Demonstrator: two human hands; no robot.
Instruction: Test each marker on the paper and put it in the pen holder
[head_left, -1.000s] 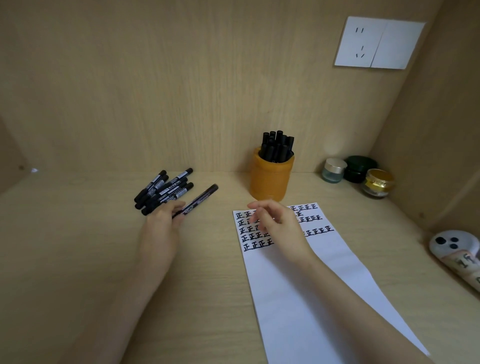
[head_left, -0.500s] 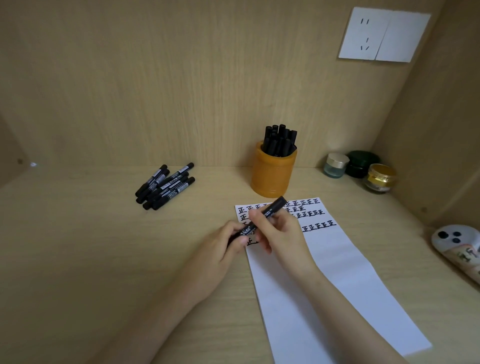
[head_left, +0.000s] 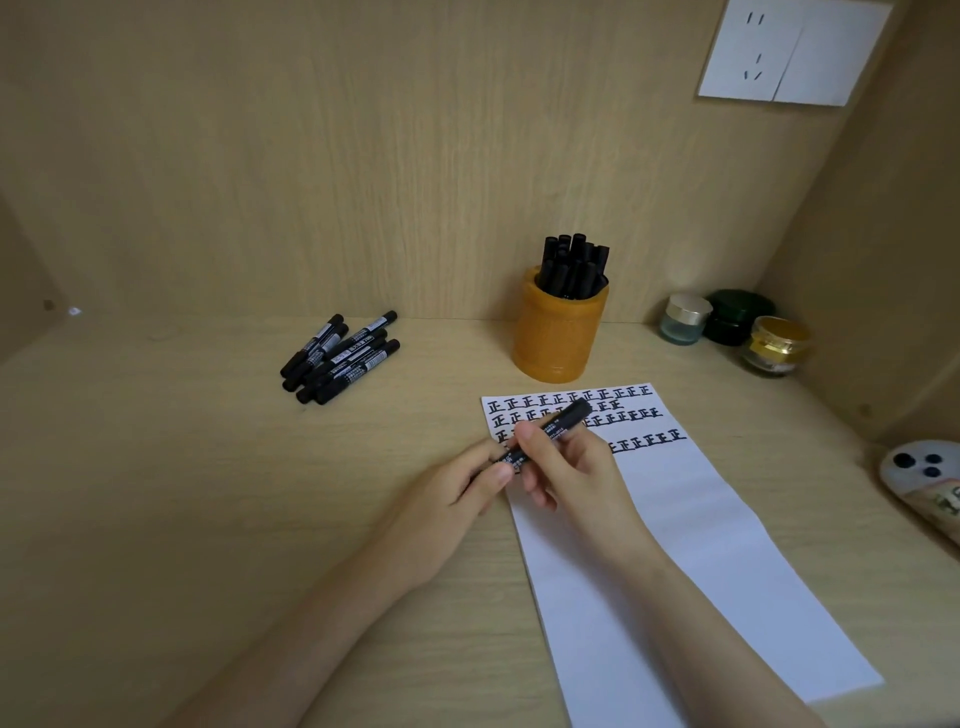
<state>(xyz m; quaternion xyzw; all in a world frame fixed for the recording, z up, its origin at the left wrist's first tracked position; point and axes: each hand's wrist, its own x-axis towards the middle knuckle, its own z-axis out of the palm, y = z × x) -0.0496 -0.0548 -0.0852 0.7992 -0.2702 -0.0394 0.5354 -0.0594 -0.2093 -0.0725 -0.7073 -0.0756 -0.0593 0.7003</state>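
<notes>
Both my hands hold one black marker (head_left: 563, 421) over the top left of the white paper (head_left: 696, 540). My left hand (head_left: 457, 493) pinches its near end, my right hand (head_left: 566, 467) grips the barrel. The far end of the marker points up and right. Rows of black test marks fill the top of the paper. An orange pen holder (head_left: 558, 332) behind the paper holds several black markers. A pile of several loose black markers (head_left: 340, 358) lies on the desk to the left.
Three small jars (head_left: 735, 327) stand in the back right corner. A white device (head_left: 930, 478) lies at the right edge. Wooden walls close in at the back and right, with a white socket (head_left: 795, 52) on the back wall.
My left hand picked one marker off the pile and carried it right to the paper, where my right hand took hold of its barrel. The hands have barely shifted in the last half second.
</notes>
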